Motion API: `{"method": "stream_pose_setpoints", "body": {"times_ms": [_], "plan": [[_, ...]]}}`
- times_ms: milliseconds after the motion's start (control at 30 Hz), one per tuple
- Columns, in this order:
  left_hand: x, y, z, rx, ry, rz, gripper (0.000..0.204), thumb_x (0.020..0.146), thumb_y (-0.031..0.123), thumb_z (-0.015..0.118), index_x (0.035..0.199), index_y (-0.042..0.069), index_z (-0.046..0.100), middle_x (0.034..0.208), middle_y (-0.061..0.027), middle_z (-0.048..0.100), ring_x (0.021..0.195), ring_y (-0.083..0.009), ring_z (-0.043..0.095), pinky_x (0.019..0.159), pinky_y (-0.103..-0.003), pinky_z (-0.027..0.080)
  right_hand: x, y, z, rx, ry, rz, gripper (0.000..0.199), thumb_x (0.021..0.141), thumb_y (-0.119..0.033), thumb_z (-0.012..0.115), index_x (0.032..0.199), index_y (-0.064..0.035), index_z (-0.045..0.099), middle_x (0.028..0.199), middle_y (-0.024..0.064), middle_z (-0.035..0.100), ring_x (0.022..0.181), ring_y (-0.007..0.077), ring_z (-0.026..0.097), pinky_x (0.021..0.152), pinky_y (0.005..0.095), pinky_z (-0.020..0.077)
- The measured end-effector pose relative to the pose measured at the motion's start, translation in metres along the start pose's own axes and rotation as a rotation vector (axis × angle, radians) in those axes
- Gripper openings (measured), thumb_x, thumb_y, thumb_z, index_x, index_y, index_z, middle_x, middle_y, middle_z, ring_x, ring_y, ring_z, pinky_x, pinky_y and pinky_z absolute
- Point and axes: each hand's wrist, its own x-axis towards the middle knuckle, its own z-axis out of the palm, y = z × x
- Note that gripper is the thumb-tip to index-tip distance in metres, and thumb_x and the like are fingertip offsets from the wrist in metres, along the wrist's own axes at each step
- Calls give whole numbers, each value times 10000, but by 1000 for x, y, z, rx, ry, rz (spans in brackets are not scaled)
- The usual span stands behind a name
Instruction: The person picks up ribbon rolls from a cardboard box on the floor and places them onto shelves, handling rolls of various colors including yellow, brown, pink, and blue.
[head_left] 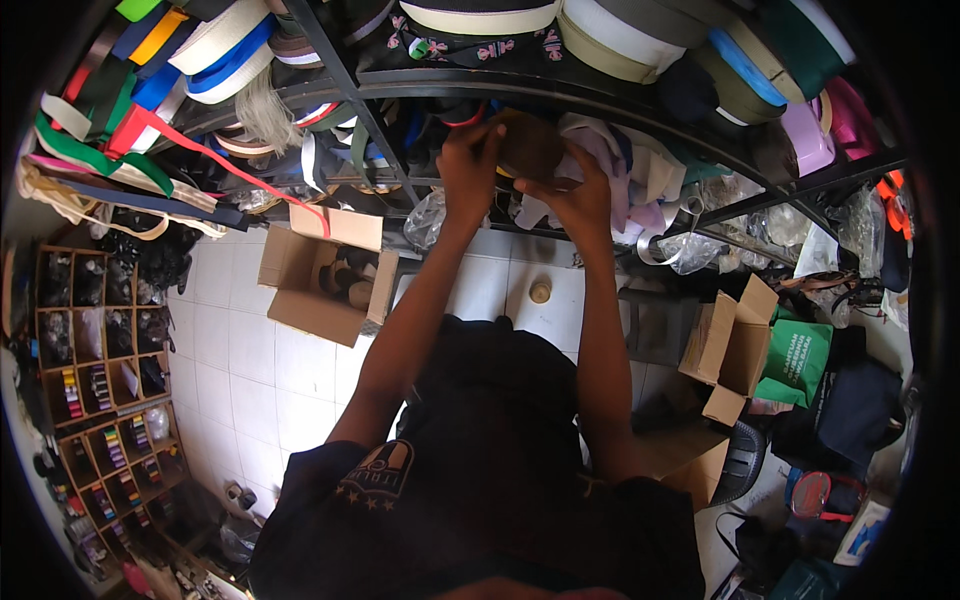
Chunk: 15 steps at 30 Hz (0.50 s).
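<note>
Both hands were up at the shelf's (600, 95) front edge. The left hand (468, 165) and right hand (575, 200) gripped a brown roll (530, 145) between them, against the pile of white cloth strips (625, 160). Step looked like pulling or seating the roll; next move needed a firm two-handed hold, clear of the strips.

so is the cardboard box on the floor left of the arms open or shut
Open: the cardboard box has its flaps folded outward, and small rolls show inside it.
</note>
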Motion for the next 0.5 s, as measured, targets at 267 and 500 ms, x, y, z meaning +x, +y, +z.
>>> {"method": "stream_pose_setpoints", "body": {"times_ms": [267,500], "plan": [[8,-14,10,-72,-98,-78,410,883,289,665,1154,-18,643,988,-213,689,915,-311,688,840,-352,505,17,25,42,-455,380,-250,610,645,-229,853,1134,22,588,1125,181,589,926,301,652,794,376,511],[23,-43,21,122,-135,225,490,846,291,694,1165,-69,603,1122,-280,622,1047,-400,609,924,-416,469,15,29,77,-506,597,-70,634,725,-375,798,1139,28,536,1132,205,539,968,376,590,839,436,475]]}}
